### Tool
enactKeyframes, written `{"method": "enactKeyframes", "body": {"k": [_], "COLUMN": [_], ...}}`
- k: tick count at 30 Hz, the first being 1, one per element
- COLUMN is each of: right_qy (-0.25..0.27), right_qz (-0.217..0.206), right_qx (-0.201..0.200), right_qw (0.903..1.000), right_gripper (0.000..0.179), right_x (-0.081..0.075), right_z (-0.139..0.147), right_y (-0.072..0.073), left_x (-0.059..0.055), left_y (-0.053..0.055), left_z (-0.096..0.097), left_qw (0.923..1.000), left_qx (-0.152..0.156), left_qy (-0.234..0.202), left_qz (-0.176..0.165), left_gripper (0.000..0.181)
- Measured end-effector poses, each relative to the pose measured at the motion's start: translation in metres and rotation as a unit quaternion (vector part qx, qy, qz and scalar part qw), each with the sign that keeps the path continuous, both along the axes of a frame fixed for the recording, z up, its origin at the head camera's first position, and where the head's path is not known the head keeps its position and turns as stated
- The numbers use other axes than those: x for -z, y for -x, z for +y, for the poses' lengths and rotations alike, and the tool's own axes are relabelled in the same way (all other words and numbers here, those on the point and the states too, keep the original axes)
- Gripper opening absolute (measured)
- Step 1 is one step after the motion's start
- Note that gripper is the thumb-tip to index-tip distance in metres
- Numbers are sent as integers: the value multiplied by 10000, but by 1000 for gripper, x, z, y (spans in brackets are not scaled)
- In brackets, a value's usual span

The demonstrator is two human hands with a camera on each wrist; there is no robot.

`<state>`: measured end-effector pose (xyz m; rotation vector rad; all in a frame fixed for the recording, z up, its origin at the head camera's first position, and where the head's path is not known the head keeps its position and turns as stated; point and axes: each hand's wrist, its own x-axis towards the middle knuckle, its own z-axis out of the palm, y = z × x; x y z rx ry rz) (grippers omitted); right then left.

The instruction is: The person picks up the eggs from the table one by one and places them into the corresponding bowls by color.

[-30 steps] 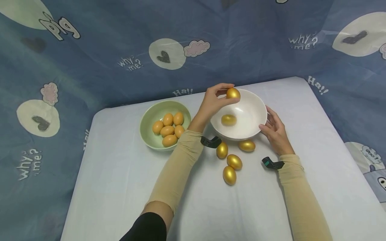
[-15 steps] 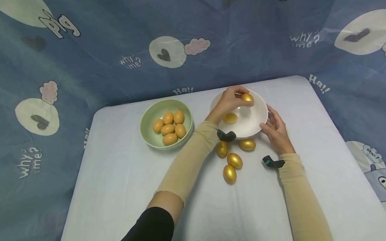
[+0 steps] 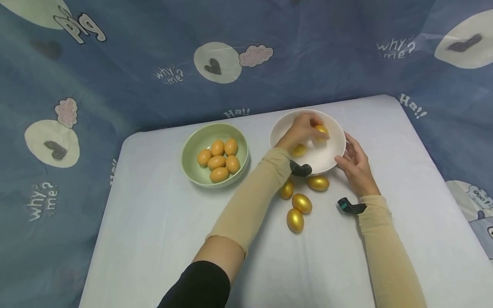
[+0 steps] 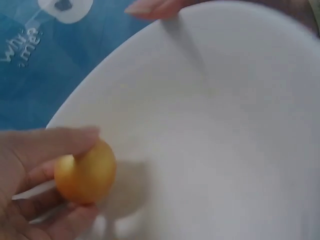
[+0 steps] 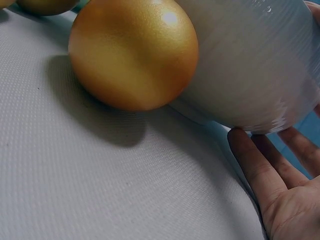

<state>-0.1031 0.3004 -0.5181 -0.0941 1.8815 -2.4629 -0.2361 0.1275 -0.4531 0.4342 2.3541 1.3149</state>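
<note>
My left hand (image 3: 302, 130) is inside the white bowl (image 3: 326, 159), pinching a golden egg (image 3: 322, 129) between thumb and fingers. The left wrist view shows this egg (image 4: 87, 175) from close up, just over the bowl's inner wall. Another golden egg (image 3: 298, 150) lies in the bowl, partly covered by the left wrist. My right hand (image 3: 357, 167) holds the bowl's right side, thumb at the rim and fingers along the outside. In the right wrist view several fingers (image 5: 260, 170) touch the bowl's outer wall (image 5: 250, 65).
In front of the bowl, several golden eggs (image 3: 302, 203) lie on the white tablecloth (image 3: 161, 239). To the left stands a green bowl (image 3: 188, 167) with several light brown eggs (image 3: 216, 162). A blue printed cloth (image 3: 154, 94) hangs behind the table.
My left hand has carried the golden egg rightward and down, from the bowl's left rim into the bowl. The right hand keeps its place on the bowl.
</note>
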Motion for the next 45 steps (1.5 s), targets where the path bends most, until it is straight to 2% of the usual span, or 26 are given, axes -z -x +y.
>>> {"method": "enactKeyframes", "body": {"k": [7, 13, 23, 31, 33, 37, 42, 45], "right_qy": [112, 165, 115, 89, 79, 82, 99, 109], "right_qz": [15, 35, -9, 40, 72, 129, 105, 131], "right_qx": [-10, -17, 15, 21, 13, 15, 8, -6], "right_qw": [9999, 9999, 9999, 10000, 9999, 9999, 9999, 9999], "right_gripper": [72, 72, 72, 72, 72, 72, 72, 72], "right_x": [0, 0, -2, 1, 1, 0, 1, 2], "right_z": [1, 0, -2, 0, 0, 0, 0, 0], "right_y": [0, 0, 0, 0, 0, 0, 1, 1], "left_x": [-3, -5, -13, -22, -28, -42, -61, -69], "left_y": [-9, -14, -15, -15, -16, -20, -34, -52], "left_z": [9, 9, 1, -11, -15, -24, -41, -53], "left_qw": [9965, 9948, 9902, 9956, 9971, 9990, 9964, 9921], "left_qx": [52, 84, -52, 60, 91, -55, -178, -176], "left_qy": [782, 965, 1350, 815, 587, 136, -553, -985], "left_qz": [294, 304, 359, 461, 478, 411, 610, 761], "left_gripper": [44, 39, 35, 39, 40, 43, 42, 40]}}
